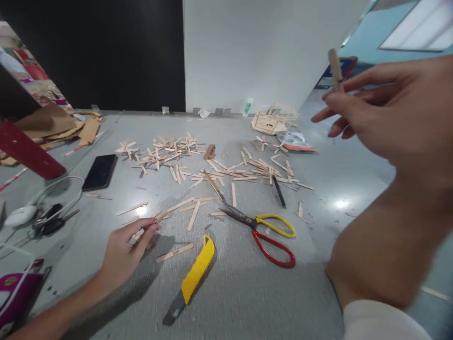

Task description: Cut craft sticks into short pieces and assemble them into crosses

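Low over the table at the left, my left hand (129,248) pinches a small wooden stick (162,217) between thumb and fingertips. Raised at the upper right, my right hand (382,101) grips a wooden stick (334,65) that points upward. Between the hands lie open scissors (249,221) with one yellow and one red handle. A yellow-handled cutter (198,269) rests nearer to me, right of my left hand. Loose sticks (175,253) lie beside my left hand, with piles of sticks (170,150) farther back.
A black phone (100,172), keys (51,219) with a white cable and a red object (31,150) are on the left. At the back stands a wooden stick frame (271,122) near a plastic packet (293,140). A black pen (279,192) lies right of centre.
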`<state>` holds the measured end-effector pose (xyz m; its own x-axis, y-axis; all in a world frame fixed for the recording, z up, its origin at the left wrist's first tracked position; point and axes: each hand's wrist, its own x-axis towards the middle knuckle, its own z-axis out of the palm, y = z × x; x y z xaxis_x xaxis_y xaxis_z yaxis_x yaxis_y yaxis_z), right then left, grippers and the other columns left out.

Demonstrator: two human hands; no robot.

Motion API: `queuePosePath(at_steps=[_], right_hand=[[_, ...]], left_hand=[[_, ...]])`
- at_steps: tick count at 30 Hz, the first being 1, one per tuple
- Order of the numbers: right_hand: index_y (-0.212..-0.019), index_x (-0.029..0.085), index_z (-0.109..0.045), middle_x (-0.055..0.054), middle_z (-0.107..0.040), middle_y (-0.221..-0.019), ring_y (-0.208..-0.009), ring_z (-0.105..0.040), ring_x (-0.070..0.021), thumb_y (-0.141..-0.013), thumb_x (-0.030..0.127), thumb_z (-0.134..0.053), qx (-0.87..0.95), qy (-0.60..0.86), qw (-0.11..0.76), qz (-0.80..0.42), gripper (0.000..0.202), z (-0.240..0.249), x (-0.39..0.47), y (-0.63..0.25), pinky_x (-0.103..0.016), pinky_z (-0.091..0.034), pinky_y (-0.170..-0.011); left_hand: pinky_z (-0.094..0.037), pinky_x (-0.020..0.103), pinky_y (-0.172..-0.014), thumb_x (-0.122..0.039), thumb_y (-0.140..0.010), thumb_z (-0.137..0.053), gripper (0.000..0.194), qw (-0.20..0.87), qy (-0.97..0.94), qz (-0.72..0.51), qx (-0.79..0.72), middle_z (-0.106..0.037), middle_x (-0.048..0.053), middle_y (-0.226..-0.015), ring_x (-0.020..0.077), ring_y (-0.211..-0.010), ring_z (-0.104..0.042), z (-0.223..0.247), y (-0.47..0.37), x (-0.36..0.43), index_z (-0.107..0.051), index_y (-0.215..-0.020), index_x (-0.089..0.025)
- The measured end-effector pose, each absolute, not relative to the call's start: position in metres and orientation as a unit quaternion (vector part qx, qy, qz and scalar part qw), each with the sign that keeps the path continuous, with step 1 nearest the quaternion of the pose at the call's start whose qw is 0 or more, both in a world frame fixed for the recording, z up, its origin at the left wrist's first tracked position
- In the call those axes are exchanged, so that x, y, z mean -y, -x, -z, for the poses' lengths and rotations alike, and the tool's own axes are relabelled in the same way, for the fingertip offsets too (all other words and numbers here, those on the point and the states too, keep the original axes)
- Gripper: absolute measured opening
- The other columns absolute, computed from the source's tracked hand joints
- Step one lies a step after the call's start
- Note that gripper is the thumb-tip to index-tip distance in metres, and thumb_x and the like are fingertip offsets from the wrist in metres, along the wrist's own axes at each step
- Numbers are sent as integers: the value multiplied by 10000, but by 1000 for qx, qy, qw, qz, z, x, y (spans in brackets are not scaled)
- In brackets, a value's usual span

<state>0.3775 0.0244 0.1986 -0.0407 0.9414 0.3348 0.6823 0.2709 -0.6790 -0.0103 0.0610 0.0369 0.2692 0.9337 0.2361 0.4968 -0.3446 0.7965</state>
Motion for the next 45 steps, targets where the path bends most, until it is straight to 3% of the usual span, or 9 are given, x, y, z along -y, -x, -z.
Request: queuePosePath(at_steps=[4, 10, 15, 17, 20, 25, 34, 37, 45], right_hand=[[-1100, 165, -767, -42, -789, -839, -703, -676, -140, -973, 322, -742, 703, 562, 356, -251, 203, -159, -15, -314, -259, -496, -663], [-984, 158, -787, -10, -747, -757, -646, -606, -124, -958, 162, -714, 697, 550, 295, -354, 77, -95, 8, -248, -231, -449, -626], [-1031, 145, -801, -6, -740, -741, -606, -555, -120, -972, 136, -689, 690, 548, 269, -388, 126, -66, 41, -236, -229, -440, -618], [-1010, 156, -804, -5, -747, -749, -619, -580, -124, -979, 125, -676, 698, 536, 276, -386, 136, -59, 49, -236, -227, -460, -638], [-965, 172, -806, -30, -791, -818, -697, -671, -145, -989, 104, -654, 726, 519, 290, -346, 169, -48, 55, -238, -235, -505, -704], [-1166, 169, -783, -104, -837, -1034, -944, -780, -224, -989, 136, -678, 743, 512, 326, -283, 209, -41, 56, -242, -318, -591, -875], [-1302, 221, -702, -153, -691, -1405, -1323, -655, -339, -997, 99, -589, 744, 638, 180, -84, 347, -40, 56, -299, -514, -554, -1088], [-1308, 152, -689, -237, -666, -1405, -1271, -676, -405, -977, 164, -649, 693, 707, 136, -34, 333, -32, 49, -324, -570, -578, -1011], [-1334, 168, -670, -191, -702, -1369, -1196, -713, -332, -1005, 168, -584, 687, 717, 116, -14, 340, -21, 51, -344, -469, -576, -993]], left_hand=[[-626, 238, -692, -448, -905, -658, 291, 370, -727, -355, -456, -842, 72, -904, 210, -780, -800, -44, 4, -52, -801, -840, -203], [-628, 242, -679, -379, -945, -645, 240, 364, -760, -328, -427, -834, 43, -806, 198, -698, -796, -44, 6, -34, -816, -940, -211], [-646, 319, -926, -260, -977, -629, 207, 280, -842, -347, -304, -821, 88, -1179, 271, -1171, -767, -44, 7, -27, -815, -889, -246], [-642, 299, -948, -207, -990, -613, 203, 283, -865, -332, -249, -790, 91, -1273, 250, -1185, -763, -44, 6, -23, -807, -950, -250], [-645, 229, -897, -139, -1012, -557, 246, 304, -879, -312, -192, -832, 80, -1136, 188, -1000, -817, -43, 3, -16, -780, -1010, -241], [-643, 181, -854, -143, -1018, -577, 220, 277, -873, -344, -206, -846, 37, -1021, 160, -887, -826, -41, 2, -13, -774, -1005, -240], [-655, 244, -816, -326, -999, -665, 181, 228, -803, -406, -372, -841, 29, -989, 188, -879, -812, -46, 7, -37, -804, -941, -227], [-659, 264, -795, -350, -1001, -661, 188, 224, -790, -417, -391, -839, 32, -1026, 192, -872, -809, -50, 9, -41, -800, -972, -226], [-618, 360, -1006, -316, -1018, -641, 176, 112, -801, -433, -398, -840, 37, -1060, 226, -1018, -799, -44, 15, -54, -797, -987, -241]])
